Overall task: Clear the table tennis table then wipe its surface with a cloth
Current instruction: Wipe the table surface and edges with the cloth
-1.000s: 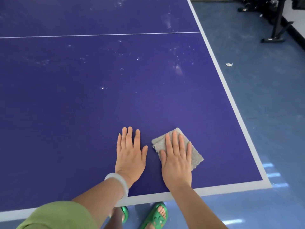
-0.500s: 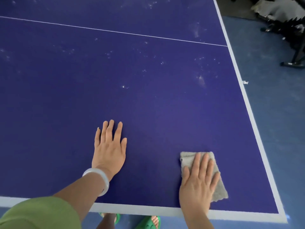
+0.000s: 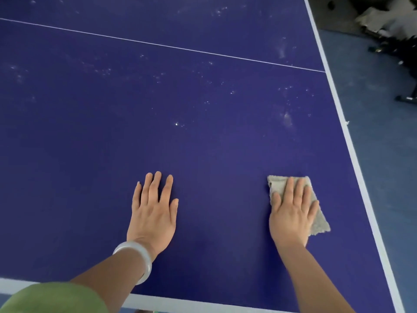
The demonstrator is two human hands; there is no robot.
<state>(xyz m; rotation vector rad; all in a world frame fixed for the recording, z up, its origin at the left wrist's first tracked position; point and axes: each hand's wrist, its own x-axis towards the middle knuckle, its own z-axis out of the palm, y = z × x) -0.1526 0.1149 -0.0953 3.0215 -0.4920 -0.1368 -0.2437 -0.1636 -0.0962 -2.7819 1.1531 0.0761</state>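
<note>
The blue table tennis table [image 3: 203, 143] fills the view, with white edge lines and a thin white centre line. Pale dust specks and smudges dot its far half. A folded grey cloth [image 3: 319, 219] lies flat near the table's right edge. My right hand [image 3: 291, 213] presses flat on the cloth, fingers spread, covering most of it. My left hand [image 3: 153, 211] rests palm down on the bare surface to the left, fingers apart, a white bangle on its wrist. It holds nothing.
Blue floor [image 3: 383, 154] runs along the table's right side. Dark equipment with a black stand foot [image 3: 406, 98] sits at the far right. A small white scrap [image 3: 347, 123] lies on the floor by the table edge.
My right hand has slid the cloth to the right, away from my left hand, then a little forward near the right edge. The left hand has stayed planted.
</note>
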